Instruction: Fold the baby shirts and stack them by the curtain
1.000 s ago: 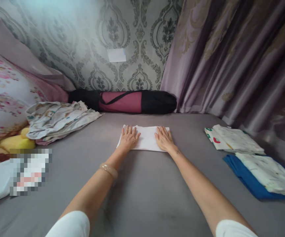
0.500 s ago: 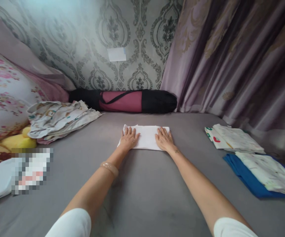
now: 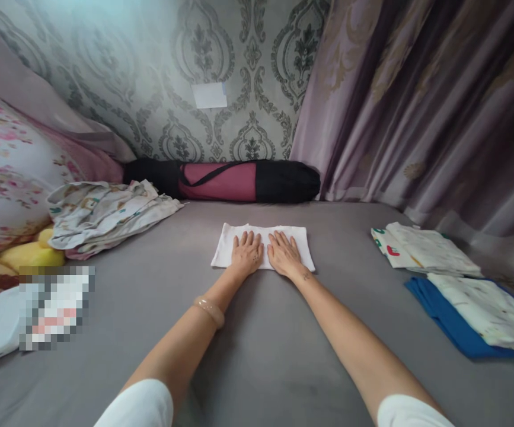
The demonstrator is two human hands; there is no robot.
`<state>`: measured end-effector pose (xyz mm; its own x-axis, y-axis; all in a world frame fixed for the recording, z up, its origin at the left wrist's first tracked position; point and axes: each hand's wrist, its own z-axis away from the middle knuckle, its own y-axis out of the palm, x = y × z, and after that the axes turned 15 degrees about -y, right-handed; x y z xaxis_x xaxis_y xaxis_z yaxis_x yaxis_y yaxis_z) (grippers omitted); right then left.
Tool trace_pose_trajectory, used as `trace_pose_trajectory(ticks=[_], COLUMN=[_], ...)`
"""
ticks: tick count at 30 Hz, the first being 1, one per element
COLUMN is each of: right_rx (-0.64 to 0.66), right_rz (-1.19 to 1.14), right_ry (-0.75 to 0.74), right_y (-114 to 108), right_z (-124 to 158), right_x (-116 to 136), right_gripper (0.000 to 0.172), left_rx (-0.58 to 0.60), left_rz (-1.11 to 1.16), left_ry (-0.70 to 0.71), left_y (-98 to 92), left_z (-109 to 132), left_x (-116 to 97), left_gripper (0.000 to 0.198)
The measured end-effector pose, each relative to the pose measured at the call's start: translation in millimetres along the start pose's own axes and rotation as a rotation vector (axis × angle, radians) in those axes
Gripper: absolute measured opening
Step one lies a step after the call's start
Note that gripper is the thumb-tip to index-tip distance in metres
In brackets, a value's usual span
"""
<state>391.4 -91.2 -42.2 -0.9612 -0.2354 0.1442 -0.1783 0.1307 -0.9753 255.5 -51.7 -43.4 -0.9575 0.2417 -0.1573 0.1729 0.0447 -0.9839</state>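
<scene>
A folded white cloth [image 3: 224,244] lies flat on the grey bed sheet [image 3: 265,344], its kind of garment not clear. My left hand [image 3: 246,252] rests palm down on its left-middle part, fingers stretched out. Close beside it, a small gap away, my right hand [image 3: 284,254] presses flat on the right-middle part, also with fingers extended. Both hands are open and hide the cloth's near middle. The cloth's left and right ends show on either side of them.
Folded patterned cloths [image 3: 434,249] and a blue folded cloth [image 3: 443,323] lie at right. Crumpled patterned fabric [image 3: 101,216], a yellow plush [image 3: 34,255] and a white device [image 3: 1,323] are at left. A black-and-maroon long bag [image 3: 221,181] lies along the wall.
My hands have slid inward from the cloth's two ends toward its middle, staying flat on it. The cloth stays in place.
</scene>
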Motion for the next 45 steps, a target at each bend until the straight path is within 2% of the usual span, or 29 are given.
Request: trace_pose_trajectory(ticks=[5,9,11,16,21,32,38,42,45], right_rx=[0.002,0.045,0.064,0.021,0.057,0.015,-0.004,-0.011,-0.182], right_rz=[0.010,-0.019,-0.046,-0.080,-0.100,-0.056,-0.070,-0.258,-0.428], right_ry=[0.004,0.017,0.022,-0.054,-0.081,-0.076,-0.084,-0.084,0.032], right_y=[0.8,-8.6,-13.6,-11.4,1.6,5.9,9.3,-1.4,-21.0], right_z=[0.8,-0.9,-5.4,-24.7,-32.6,-28.5,-27.2,-28.9,-24.1], right_x=[-0.3,1.8,5.0,23.1,37.6,40.4,40.3,33.2,12.1], right_gripper=[0.055,0.055,0.055,0.056,0.058,0.057,0.055,0.054,0.050], left_rx=[-0.015,0.054,0.045,-0.088,-0.025,0.013,-0.045,-0.199,-0.235], left_rz=[-0.001,0.003,-0.017,-0.079,-0.062,-0.002,0.031,0.095,0.181], left_ry=[-0.014,0.004,-0.004,-0.092,-0.124,-0.164,-0.160,-0.310,-0.472], left_y=[2.7,-4.9,-11.0,-17.1,-15.3,-10.9,-11.2,-11.2,-10.4], left_z=[-1.6,-3.3,-1.9,5.7,10.3,12.2,14.9,16.4,15.9], left_x=[-0.7,4.9,13.0,43.7,63.8,64.2,67.1,70.7,73.6], left_gripper=[0.056,0.055,0.055,0.053,0.054,0.056,0.055,0.054,0.048])
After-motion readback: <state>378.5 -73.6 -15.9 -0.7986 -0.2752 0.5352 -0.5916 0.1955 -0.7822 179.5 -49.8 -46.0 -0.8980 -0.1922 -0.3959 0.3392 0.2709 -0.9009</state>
